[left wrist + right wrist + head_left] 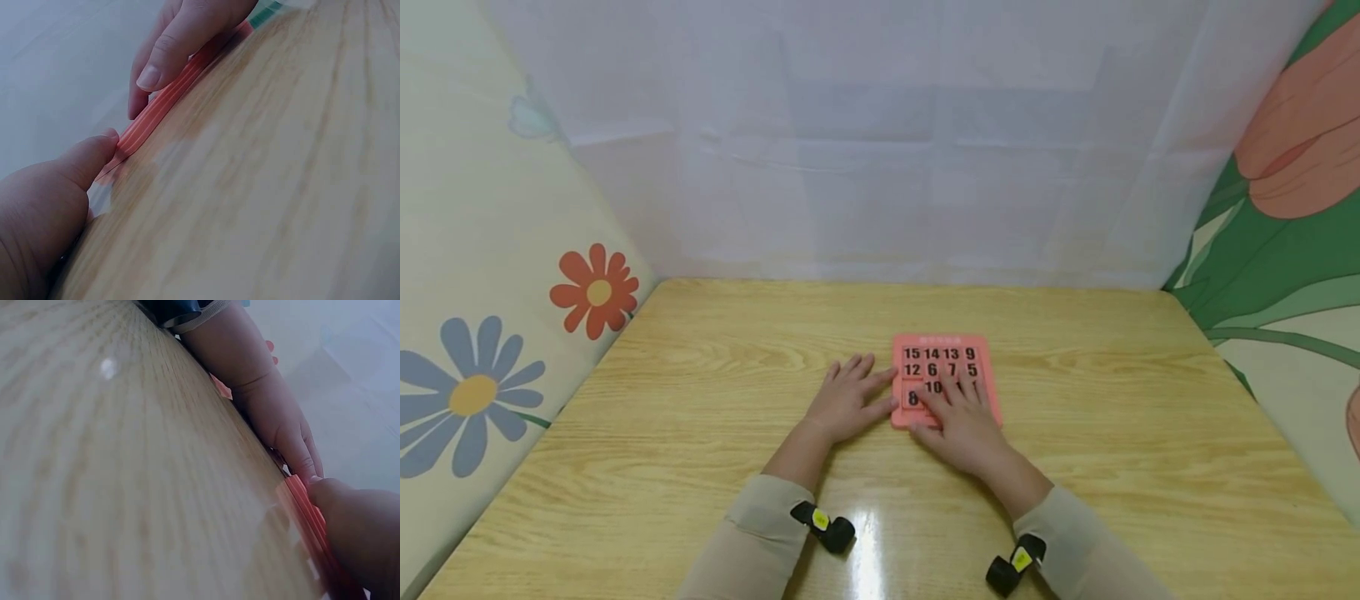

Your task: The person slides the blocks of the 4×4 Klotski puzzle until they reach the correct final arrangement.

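Observation:
A pink sliding number puzzle [932, 370] with black numerals on its tiles lies flat on the table. Beside its left edge rests my left hand [842, 404], fingers spread, with the thumb and a fingertip at the frame. My right hand [966, 429] reaches over the lower right part, its fingers extended over the tiles and hiding several of them. A gap shows around the tile marked 8 at the lower left. From the left wrist, the puzzle's ridged side [169, 97] appears with the left thumb against its corner. The right wrist view shows the same ridged frame [300, 503] beneath the right hand.
The wood-grain table [700, 333] runs back to a white cloth [880, 167]. Flower-printed panels stand at the left [475, 250] and right [1285, 250]. Black wrist cameras sit on the left sleeve [745, 533] and right sleeve [1075, 542].

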Tool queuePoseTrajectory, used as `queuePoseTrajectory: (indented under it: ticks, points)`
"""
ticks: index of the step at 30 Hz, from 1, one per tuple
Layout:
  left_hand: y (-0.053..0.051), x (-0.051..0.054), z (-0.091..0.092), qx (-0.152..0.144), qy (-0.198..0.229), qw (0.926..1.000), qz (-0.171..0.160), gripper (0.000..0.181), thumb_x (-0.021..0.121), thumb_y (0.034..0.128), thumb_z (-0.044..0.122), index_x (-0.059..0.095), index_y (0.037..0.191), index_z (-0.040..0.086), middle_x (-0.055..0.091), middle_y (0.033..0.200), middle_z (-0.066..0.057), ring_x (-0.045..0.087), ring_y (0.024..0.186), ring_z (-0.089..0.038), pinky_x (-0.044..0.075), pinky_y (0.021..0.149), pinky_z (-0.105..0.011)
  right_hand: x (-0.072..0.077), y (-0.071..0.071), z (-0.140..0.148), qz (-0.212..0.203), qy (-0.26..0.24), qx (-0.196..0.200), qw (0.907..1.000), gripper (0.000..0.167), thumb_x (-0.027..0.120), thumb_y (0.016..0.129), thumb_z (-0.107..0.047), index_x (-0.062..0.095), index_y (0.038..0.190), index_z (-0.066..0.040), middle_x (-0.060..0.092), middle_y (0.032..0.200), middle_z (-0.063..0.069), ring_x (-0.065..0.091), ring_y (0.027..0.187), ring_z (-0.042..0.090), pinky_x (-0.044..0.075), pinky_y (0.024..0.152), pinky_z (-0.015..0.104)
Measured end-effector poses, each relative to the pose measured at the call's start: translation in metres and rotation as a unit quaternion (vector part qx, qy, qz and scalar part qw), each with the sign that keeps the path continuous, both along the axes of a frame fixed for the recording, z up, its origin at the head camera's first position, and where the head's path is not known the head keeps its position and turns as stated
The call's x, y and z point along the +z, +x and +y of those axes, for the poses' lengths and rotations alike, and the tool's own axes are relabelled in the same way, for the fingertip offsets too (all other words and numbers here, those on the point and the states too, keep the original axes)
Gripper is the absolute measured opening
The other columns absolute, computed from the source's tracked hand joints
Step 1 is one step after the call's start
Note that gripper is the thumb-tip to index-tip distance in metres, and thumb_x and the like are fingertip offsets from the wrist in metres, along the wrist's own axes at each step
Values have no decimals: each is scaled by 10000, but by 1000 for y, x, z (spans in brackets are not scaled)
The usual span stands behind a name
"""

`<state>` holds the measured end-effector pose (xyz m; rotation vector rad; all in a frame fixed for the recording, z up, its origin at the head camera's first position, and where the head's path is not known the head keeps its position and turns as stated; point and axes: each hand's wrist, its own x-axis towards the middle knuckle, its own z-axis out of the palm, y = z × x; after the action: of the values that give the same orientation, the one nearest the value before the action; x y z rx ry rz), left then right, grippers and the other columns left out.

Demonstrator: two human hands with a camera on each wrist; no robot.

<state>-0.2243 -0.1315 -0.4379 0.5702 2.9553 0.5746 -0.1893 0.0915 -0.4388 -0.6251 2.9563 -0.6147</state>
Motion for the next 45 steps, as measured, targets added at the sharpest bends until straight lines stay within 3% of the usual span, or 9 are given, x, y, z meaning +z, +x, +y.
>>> queuePoseTrajectory:
  ticks: [6,14,21,37,45]
  points:
    - [0,0,0,4,-27,10000,6,600,476,967,573,421,1493,289,230,1623,-141,141,1521,-354,42,1241,-560,1,6,2,-9,-5,64,10000,626,479,958,-588,430,1492,-265,141,1648,104,-9,1529,366,-4,1237,559]
    - [-1,-1,0,23,-22,10000,33,603,467,967,586,422,1491,292,238,1620,-142,149,1520,-353,40,1241,-559,0,10,4,191,7,174,9997,602,506,954,-557,477,1462,-237,253,1616,150,42,1526,391,46,1229,593]
    - [-1,-3,-1,33,-39,10000,14,607,458,966,596,414,1494,299,228,1624,-134,140,1522,-346,34,1243,-550,-1,7,4,146,-104,108,9998,612,492,962,-560,453,1477,-232,207,1633,136,45,1528,379,40,1234,578]
    - [1,0,0,36,-14,10000,-65,605,478,966,575,412,1496,292,221,1625,-139,133,1524,-348,28,1243,-553,4,-33,8,225,57,-122,9997,542,460,1006,-462,429,1493,-228,239,1617,175,102,1505,443,68,1215,629]
    - [0,-1,-1,35,-7,10000,-27,604,467,970,581,409,1498,294,228,1625,-137,134,1524,-345,31,1243,-556,8,-48,3,165,310,-16,9994,498,435,1019,-439,445,1481,-253,266,1609,168,136,1504,424,69,1225,609]
